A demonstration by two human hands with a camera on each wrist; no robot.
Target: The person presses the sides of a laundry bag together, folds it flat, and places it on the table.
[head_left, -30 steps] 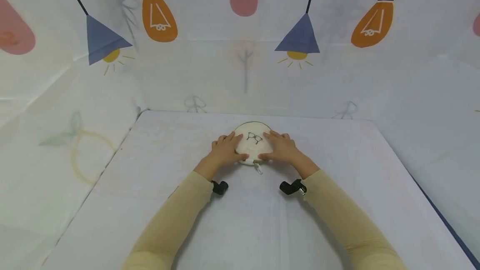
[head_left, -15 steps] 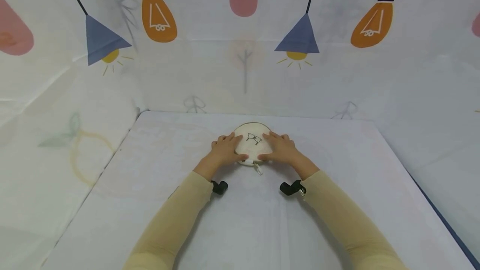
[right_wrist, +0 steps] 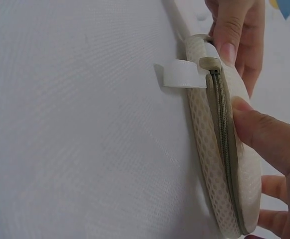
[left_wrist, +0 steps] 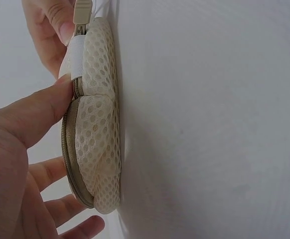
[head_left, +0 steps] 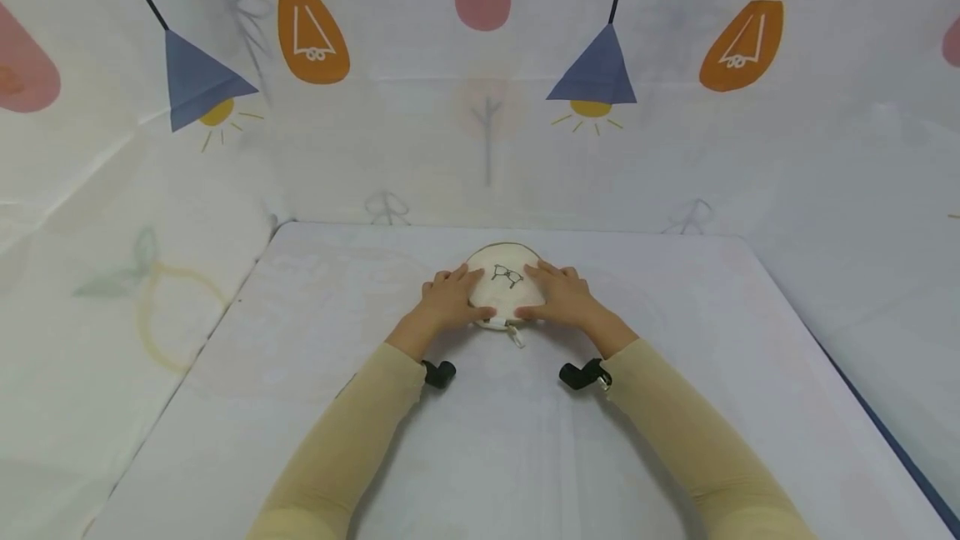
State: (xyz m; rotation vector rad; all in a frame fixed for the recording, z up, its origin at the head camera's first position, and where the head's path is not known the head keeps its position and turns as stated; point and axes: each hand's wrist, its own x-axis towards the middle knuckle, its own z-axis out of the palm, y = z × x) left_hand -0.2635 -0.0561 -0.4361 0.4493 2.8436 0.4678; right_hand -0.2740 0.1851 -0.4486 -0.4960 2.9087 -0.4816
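Observation:
A round cream zip pouch (head_left: pixel 504 294) lies on the white table, a line drawing of glasses on its top. My left hand (head_left: pixel 450 300) holds its left side and my right hand (head_left: pixel 562 300) its right side, with thumbs near the front edge and index fingers on top. In the left wrist view, the honeycomb mesh side (left_wrist: pixel 97 134) faces the camera, below a brown zip, and the zip pull (left_wrist: pixel 82 14) is near the other hand. A white fabric tab (right_wrist: pixel 182 74) sticks out beside the zip end in the right wrist view.
The white table (head_left: pixel 495 457) meets a pale fabric wall (head_left: pixel 420 148) just behind the pouch. Lamps and bulbs are printed on that wall. Dark wrist-worn cameras (head_left: pixel 440 375) sit at both sleeve cuffs, low over the table.
Both hands and the pouch keep their places. Only the head view has shifted very slightly.

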